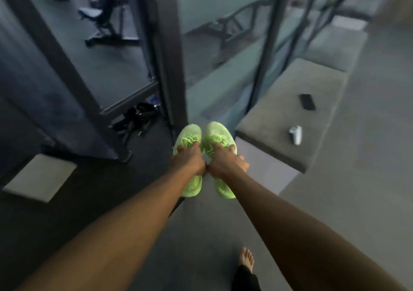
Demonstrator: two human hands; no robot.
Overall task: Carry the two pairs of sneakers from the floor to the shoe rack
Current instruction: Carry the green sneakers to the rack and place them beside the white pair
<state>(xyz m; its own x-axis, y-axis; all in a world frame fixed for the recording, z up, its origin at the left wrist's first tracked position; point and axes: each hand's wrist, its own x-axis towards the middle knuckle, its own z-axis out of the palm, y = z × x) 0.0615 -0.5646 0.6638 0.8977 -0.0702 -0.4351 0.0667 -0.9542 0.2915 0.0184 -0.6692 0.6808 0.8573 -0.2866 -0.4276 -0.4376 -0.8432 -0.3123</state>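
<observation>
I hold a pair of neon green sneakers out in front of me, above the dark floor, toes pointing away. My left hand (188, 160) grips the left green sneaker (188, 135) at its laces and collar. My right hand (225, 162) grips the right green sneaker (215, 132) the same way. The two hands touch at the thumbs. The heels hang below my wrists. No second pair and no shoe rack can be made out in this blurred view.
A grey cushioned bench (288, 121) runs along the right, bearing a black phone (307, 102) and a small white object (295, 134). A dark door frame post (165, 51) stands ahead, with black straps (136, 116) at its foot. My bare foot (245, 259) is on the floor.
</observation>
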